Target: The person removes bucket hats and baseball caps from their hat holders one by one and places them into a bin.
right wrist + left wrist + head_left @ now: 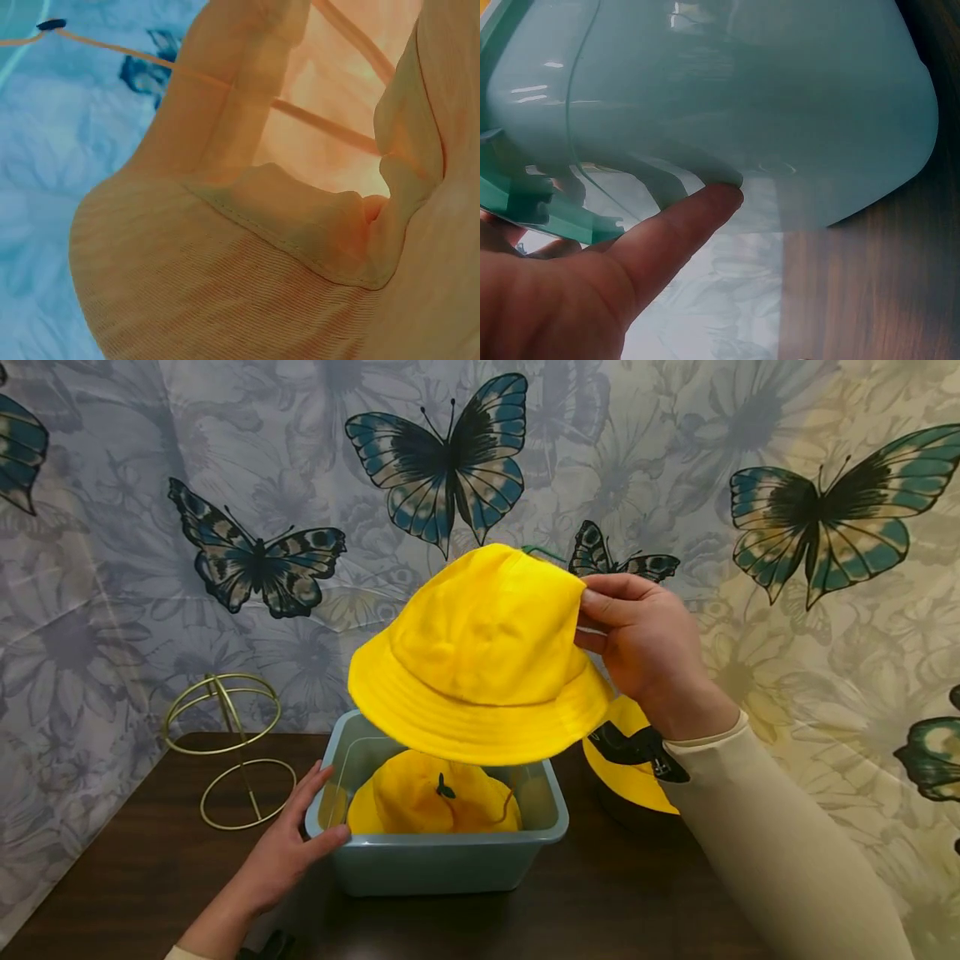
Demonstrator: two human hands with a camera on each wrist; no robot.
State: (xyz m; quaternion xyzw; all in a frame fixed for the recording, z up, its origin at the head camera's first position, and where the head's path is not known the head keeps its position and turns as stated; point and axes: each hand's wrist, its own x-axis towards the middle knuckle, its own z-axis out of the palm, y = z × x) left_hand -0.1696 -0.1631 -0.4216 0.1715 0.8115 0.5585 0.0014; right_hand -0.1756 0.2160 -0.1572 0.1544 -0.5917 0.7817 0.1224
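Aloft, a yellow bucket hat (480,652) hung above the blue-green bin (435,867), brim downward.
The right hand (651,647) pinched the hat's crown on its right side, while the left hand (288,847) rested on the bin's near left corner, digits extended rather than clenched. Inside the bin sat a second yellow hat (405,789) with a green sprout (444,788); left of the bin stood a gold wire stand (248,792).

This is an indoor tabletop spot, homelike in its decor, though the exact room cannot be told. A creased, butterfly-printed fabric backdrop (540,485) hangs behind a dark wood-grain table (600,893) bearing a gold wire stand (250,789).
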